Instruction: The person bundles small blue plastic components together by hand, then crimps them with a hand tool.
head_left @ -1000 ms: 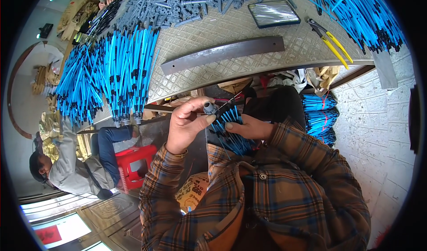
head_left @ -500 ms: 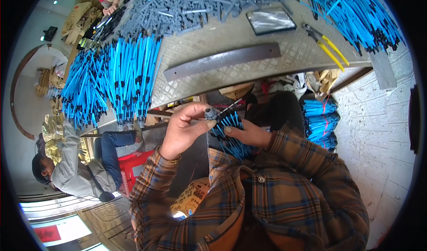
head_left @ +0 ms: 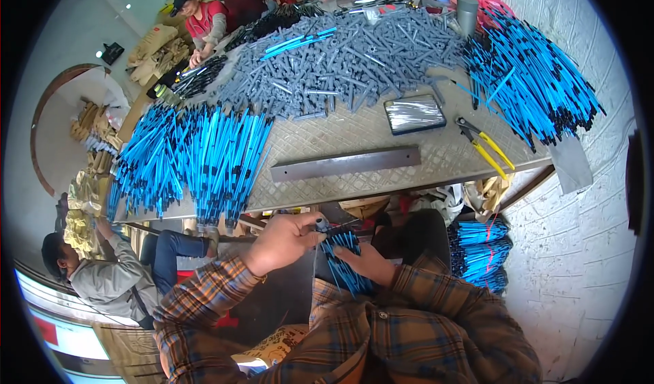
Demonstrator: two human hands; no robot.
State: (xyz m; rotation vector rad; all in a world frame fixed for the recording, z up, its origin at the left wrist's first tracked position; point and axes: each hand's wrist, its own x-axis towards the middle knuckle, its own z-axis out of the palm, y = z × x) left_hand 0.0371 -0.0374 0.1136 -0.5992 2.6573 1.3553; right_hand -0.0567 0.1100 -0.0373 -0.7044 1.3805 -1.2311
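My left hand [head_left: 278, 245] is closed, with the thumb and forefinger pinching a small grey plastic piece [head_left: 321, 225]. My right hand [head_left: 371, 264] grips a bundle of thin blue rods with black ends [head_left: 343, 246], its thumb laid across them. The grey piece is right at the bundle's upper end; whether it is joined to a rod cannot be made out. Both hands are close together above my lap, just below the table's near edge. Fingers under the bundle are hidden.
On the table [head_left: 306, 190] lie a dark metal bar [head_left: 346, 163], a tray of thin metal pins [head_left: 414, 114], yellow-handled pliers [head_left: 485, 146] and a grey parts heap [head_left: 347, 60]. Blue rod piles [head_left: 204, 156] flank it. A seated person [head_left: 112, 275] is left; others sit at the far side.
The view has tilted up, so more of the table and the people beyond it show. My hands still hold the grey piece and the bundle; the left hand has turned, its back showing more.
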